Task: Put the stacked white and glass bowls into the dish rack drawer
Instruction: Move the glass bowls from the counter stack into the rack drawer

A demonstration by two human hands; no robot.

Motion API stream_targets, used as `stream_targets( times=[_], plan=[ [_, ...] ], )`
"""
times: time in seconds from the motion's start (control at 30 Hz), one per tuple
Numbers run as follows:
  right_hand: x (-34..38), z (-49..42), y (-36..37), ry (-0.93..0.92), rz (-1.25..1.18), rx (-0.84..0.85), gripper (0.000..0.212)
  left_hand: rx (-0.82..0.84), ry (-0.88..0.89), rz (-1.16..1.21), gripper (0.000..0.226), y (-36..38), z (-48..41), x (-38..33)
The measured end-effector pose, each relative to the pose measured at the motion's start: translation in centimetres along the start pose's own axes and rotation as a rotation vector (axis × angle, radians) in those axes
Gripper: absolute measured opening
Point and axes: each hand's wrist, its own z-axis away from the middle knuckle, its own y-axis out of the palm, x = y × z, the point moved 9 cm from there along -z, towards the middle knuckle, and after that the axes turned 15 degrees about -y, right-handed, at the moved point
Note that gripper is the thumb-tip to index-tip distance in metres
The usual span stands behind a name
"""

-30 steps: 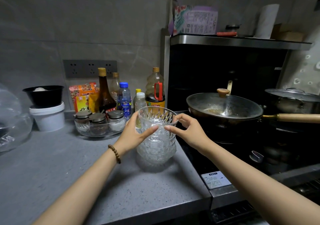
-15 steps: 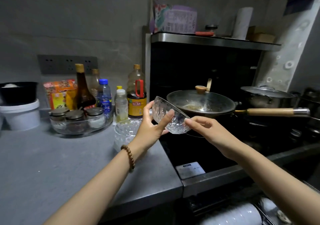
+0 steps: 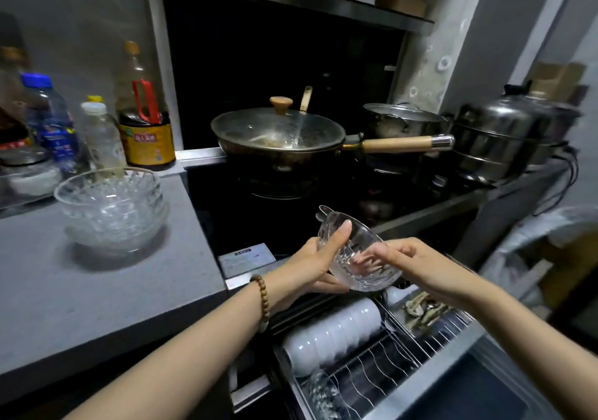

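Now, head view: gripping one glass bowl (image 3: pixel 372 279) with the left hand (image 3: pixel 310 264), thumb pressed up its side, fingers curled beneath; pinching its rim with the right hand (image 3: pixel 409 258), fingers curled inside. Holding it tilted just above the open dish rack drawer (image 3: pixel 404 368), over a row of white bowls (image 3: pixel 333 332) set on edge. Well apart on the grey counter (image 3: pixel 97 293): stacked glass bowls (image 3: pixel 113 212)

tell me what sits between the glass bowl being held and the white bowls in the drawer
Head view: only fingers of the left hand under the glass bowl; below them, open air down to the white bowls.
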Motion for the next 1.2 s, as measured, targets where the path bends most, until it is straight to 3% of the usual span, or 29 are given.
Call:
stream_targets(
  times=[0.23,0.37,0.53,0.7,0.9,1.2],
  plan=[
    [-7.9,4.1,-0.8,0.223,-0.165,-0.053,0.021,0.046,-0.252,-0.043,0.086,2.6,-6.0,9.2],
    [-12.7,4.9,-0.3,0.335,-0.140,-0.072,0.029,0.049,-0.408,0.017,0.081,3.0,-8.2,14.3],
    [-18.9,6.3,-0.3,0.536,-0.163,-0.147,0.026,-0.060,-0.412,-0.003,0.064,1.6,-9.7,18.5],
    [-24.8,8.2,-0.2,0.750,-0.137,-0.205,0.025,-0.261,-0.295,-0.372,0.069,-1.1,-10.1,22.2],
    [-29.8,9.0,1.3,0.902,-0.125,-0.150,0.019,-0.306,-0.305,-0.931,0.099,-1.6,-10.6,27.8],
    [-35.0,9.7,5.1,1.078,-0.317,-0.085,0.014,-0.371,-0.263,-1.063,0.113,-1.5,-10.8,31.4]
  ],
)
